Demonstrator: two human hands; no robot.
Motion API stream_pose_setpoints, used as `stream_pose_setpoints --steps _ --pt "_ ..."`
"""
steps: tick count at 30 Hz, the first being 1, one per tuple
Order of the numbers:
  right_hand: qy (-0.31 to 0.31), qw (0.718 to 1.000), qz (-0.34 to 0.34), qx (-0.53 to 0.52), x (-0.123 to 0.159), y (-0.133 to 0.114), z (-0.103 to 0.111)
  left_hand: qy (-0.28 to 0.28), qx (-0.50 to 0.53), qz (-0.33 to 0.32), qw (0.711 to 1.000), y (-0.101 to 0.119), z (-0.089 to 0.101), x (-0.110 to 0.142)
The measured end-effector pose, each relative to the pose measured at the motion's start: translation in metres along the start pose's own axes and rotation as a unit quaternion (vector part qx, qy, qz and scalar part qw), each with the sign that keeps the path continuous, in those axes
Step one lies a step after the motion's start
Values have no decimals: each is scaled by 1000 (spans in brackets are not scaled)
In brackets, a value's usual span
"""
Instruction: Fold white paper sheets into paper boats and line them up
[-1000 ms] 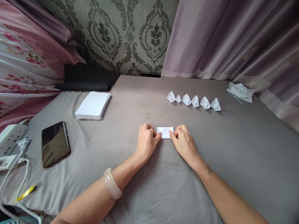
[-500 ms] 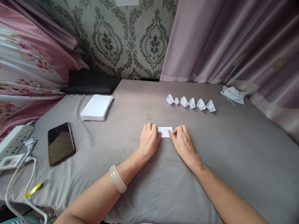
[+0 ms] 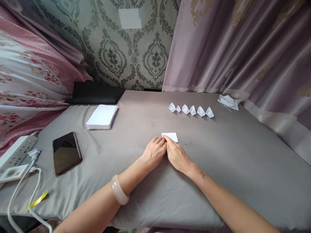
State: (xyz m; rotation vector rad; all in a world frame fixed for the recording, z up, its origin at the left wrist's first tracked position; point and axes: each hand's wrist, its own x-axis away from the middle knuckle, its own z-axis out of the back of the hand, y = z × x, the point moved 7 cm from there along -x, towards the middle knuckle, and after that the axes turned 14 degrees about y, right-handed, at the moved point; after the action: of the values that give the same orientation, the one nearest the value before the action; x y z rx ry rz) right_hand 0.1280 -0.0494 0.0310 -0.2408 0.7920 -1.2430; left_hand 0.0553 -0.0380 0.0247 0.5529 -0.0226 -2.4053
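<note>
A small folded sheet of white paper lies on the grey cloth, its near left part covered by my hands. My left hand, with a pale bangle on the wrist, has its fingers bent at the paper's left edge. Against it rests my right hand, fingers pressed together over the paper's near left corner. The fingertips of both hands meet, and the thumbs are mostly hidden. Farther back stands a row of several small folded paper boats.
On the left are a stack of white paper, a phone and a power strip with cables. A yellow strip lies near the front left edge. Crumpled white paper sits at the back right beside the curtain.
My right hand has slid left from the paper's right end to meet my left hand. The paper's right end is now uncovered. The view has tilted up slightly.
</note>
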Motion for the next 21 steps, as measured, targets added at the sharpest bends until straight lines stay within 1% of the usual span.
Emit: stream_pose_setpoints --steps 2,5,8,11,14,17,19,21 --pt "-25 999 4 20 6 -3 -6 6 15 3 1000 -4 3 10" --pt "-53 995 35 70 12 -5 -13 -8 21 19 1000 -12 4 18" --pt "-53 989 68 123 15 -4 -13 -10 14 30 999 -15 5 21" --pt "-47 981 83 172 17 -2 -8 -3 -2 37 999 -17 5 23" --pt "-48 974 79 206 19 3 -1 -3 -14 37 999 -18 5 25" --pt "-34 971 70 227 24 10 8 -3 -5 46 999 -20 9 25" --pt "-18 969 65 236 26 16 15 -5 23 68 997 -23 12 23" --pt "3 969 57 240 24 23 23 2 67 122 990 -30 14 17"
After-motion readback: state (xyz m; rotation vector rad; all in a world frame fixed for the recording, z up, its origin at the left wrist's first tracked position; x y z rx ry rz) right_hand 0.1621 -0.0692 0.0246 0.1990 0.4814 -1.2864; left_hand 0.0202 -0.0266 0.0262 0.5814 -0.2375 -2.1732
